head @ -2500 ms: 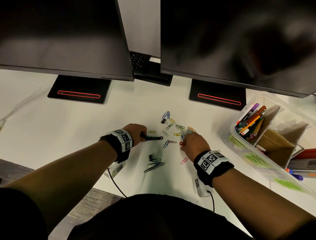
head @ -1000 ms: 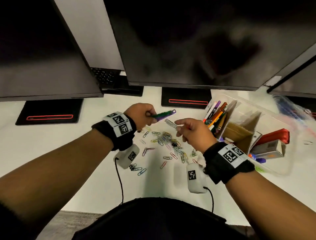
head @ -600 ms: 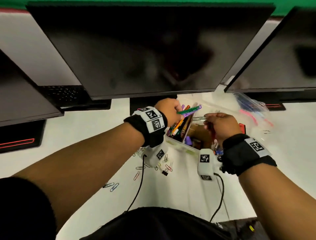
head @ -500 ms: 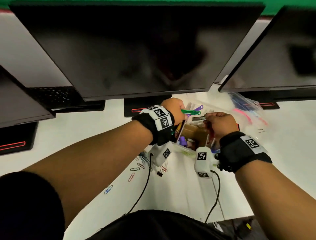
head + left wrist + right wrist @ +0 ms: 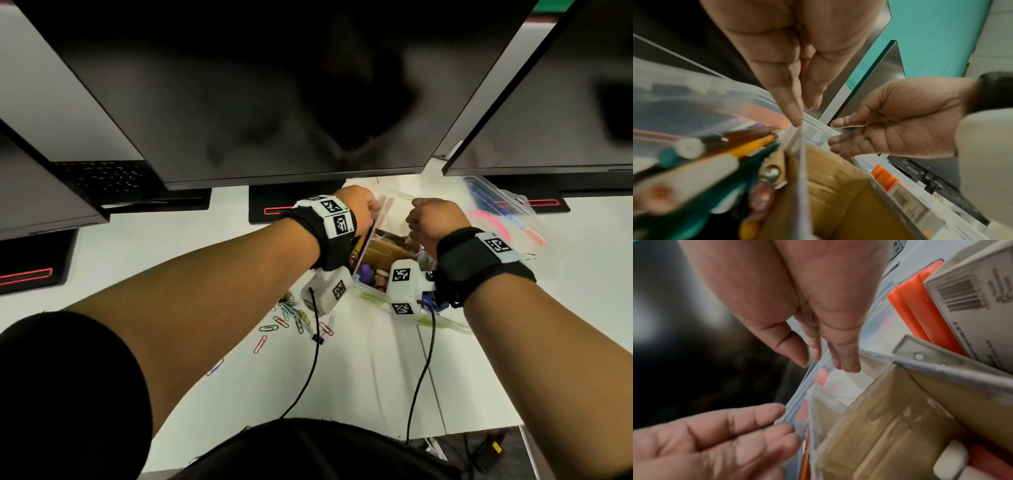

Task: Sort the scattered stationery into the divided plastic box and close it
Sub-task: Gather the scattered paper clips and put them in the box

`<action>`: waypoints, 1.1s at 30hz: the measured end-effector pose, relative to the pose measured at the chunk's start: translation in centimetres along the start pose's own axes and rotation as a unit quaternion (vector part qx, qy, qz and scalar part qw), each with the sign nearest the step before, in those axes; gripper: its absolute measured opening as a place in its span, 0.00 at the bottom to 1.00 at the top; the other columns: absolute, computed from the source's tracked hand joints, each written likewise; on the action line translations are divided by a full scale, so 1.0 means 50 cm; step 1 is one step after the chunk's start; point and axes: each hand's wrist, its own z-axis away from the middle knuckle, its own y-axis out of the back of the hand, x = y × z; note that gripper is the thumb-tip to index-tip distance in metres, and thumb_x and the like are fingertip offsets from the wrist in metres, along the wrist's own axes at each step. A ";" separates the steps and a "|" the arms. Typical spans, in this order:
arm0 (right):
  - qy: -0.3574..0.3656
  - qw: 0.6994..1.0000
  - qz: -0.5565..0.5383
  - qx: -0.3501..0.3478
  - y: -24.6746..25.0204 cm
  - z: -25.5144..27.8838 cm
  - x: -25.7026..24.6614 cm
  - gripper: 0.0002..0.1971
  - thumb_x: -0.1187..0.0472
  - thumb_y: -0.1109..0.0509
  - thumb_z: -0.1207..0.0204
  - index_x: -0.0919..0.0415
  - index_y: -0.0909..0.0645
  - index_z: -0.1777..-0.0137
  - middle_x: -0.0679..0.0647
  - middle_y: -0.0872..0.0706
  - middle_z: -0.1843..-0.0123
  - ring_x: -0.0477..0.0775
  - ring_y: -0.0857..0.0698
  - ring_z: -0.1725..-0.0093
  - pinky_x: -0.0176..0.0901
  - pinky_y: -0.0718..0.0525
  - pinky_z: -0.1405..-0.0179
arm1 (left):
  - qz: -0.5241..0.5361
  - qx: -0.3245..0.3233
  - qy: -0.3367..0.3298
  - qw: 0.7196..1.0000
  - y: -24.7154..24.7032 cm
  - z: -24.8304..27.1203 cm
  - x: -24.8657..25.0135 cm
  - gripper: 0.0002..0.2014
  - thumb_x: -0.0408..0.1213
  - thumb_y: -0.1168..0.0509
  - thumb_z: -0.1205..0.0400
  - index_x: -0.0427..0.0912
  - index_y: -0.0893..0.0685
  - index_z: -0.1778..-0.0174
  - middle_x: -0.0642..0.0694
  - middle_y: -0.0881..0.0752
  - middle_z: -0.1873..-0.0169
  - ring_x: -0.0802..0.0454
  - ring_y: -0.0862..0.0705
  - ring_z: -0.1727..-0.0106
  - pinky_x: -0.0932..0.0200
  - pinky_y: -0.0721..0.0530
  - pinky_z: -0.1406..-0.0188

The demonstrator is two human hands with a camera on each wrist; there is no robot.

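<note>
Clear plastic forms the divided box (image 5: pixel 394 200) we reach into; it lies on the white desk (image 5: pixel 137 260), its long axis running from us toward the monitors (image 5: pixel 274 85). Our left hand (image 5: pixel 797 68) and right hand (image 5: pixel 807 308) hover over it, fingers relaxed, holding nothing. Pens (image 5: pixel 748 147) lean in the left compartment. Paper clips (image 5: pixel 291 317) lie beside it, partly hidden by our arm.

The head view is dim and warm-toned, its white worktop (image 5: pixel 376 370) the brightest part. The dark screens (image 5: pixel 274 85) give back only faint, smeared reflections, and their straight edges splay outward toward the corners. Both wrist views are brighter but soft: the pens (image 5: pixel 701 155) smear with blur, the near fingers (image 5: pixel 748 431) are out of focus, and only a barcode label (image 5: pixel 962 295) reads fairly sharp.
</note>
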 end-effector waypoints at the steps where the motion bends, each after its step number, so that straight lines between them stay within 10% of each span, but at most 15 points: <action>1: 0.003 0.998 -0.059 -0.034 -0.003 -0.003 -0.001 0.18 0.67 0.34 0.23 0.65 0.23 0.32 0.63 0.20 0.33 0.63 0.23 0.30 0.47 0.22 0.38 | 0.025 -0.001 0.003 1.000 0.005 0.004 -0.014 0.17 0.26 0.38 0.20 0.40 0.16 0.37 0.41 0.14 0.40 0.45 0.16 0.38 0.55 0.19 0.35; 4: -0.015 0.983 -0.182 -0.027 -0.033 0.015 -0.010 0.11 0.73 0.38 0.24 0.59 0.18 0.52 0.55 0.16 0.59 0.63 0.16 0.46 0.48 0.17 0.56 | 0.100 0.019 0.005 0.995 0.033 0.029 -0.061 0.15 0.22 0.39 0.22 0.38 0.14 0.43 0.44 0.13 0.55 0.47 0.14 0.49 0.56 0.14 0.49; 10: 0.125 0.974 -0.089 -0.168 -0.144 0.123 -0.042 0.12 0.73 0.35 0.24 0.56 0.20 0.62 0.57 0.17 0.64 0.53 0.16 0.66 0.43 0.15 0.64 | 0.003 0.038 0.032 0.999 0.087 0.106 -0.206 0.14 0.27 0.41 0.21 0.41 0.13 0.46 0.49 0.14 0.54 0.52 0.15 0.52 0.72 0.25 0.67; 18: 0.310 0.839 0.372 -0.246 -0.288 0.190 0.035 0.14 0.65 0.35 0.25 0.60 0.20 0.39 0.57 0.17 0.41 0.57 0.19 0.42 0.41 0.24 0.44 | -0.166 -0.100 0.121 0.974 0.070 0.229 -0.383 0.16 0.39 0.29 0.23 0.42 0.18 0.40 0.44 0.14 0.42 0.46 0.18 0.38 0.60 0.24 0.43; 22: 0.243 0.779 0.521 -0.252 -0.307 0.176 0.116 0.32 0.57 0.28 0.29 0.58 0.34 0.27 0.61 0.30 0.31 0.64 0.27 0.32 0.51 0.24 0.34 | -0.212 -0.161 0.157 0.951 0.040 0.287 -0.437 0.19 0.50 0.25 0.30 0.47 0.21 0.49 0.55 0.21 0.64 0.47 0.20 0.41 0.61 0.29 0.52; 25: 0.179 0.780 0.553 -0.233 -0.307 0.170 0.138 0.44 0.53 0.19 0.38 0.57 0.39 0.25 0.62 0.34 0.29 0.66 0.27 0.32 0.56 0.20 0.36 | -0.240 -0.202 0.163 0.936 0.017 0.311 -0.457 0.28 0.53 0.24 0.32 0.43 0.23 0.42 0.56 0.31 0.70 0.47 0.22 0.49 0.58 0.27 0.51; 30: 0.098 0.830 0.502 -0.222 -0.315 0.163 0.141 0.50 0.58 0.16 0.41 0.59 0.44 0.24 0.70 0.50 0.20 0.68 0.21 0.33 0.53 0.20 0.34 | -0.228 -0.227 0.189 0.928 -0.016 0.325 -0.475 0.41 0.50 0.20 0.35 0.39 0.31 0.31 0.42 0.19 0.37 0.41 0.20 0.36 0.53 0.23 0.41; 33: 0.082 0.859 0.456 -0.220 -0.326 0.163 0.138 0.46 0.61 0.17 0.40 0.61 0.41 0.27 0.70 0.38 0.26 0.66 0.19 0.36 0.50 0.20 0.37 | -0.194 -0.194 0.188 0.943 -0.028 0.314 -0.469 0.39 0.47 0.21 0.33 0.38 0.31 0.31 0.40 0.20 0.36 0.41 0.20 0.36 0.53 0.22 0.43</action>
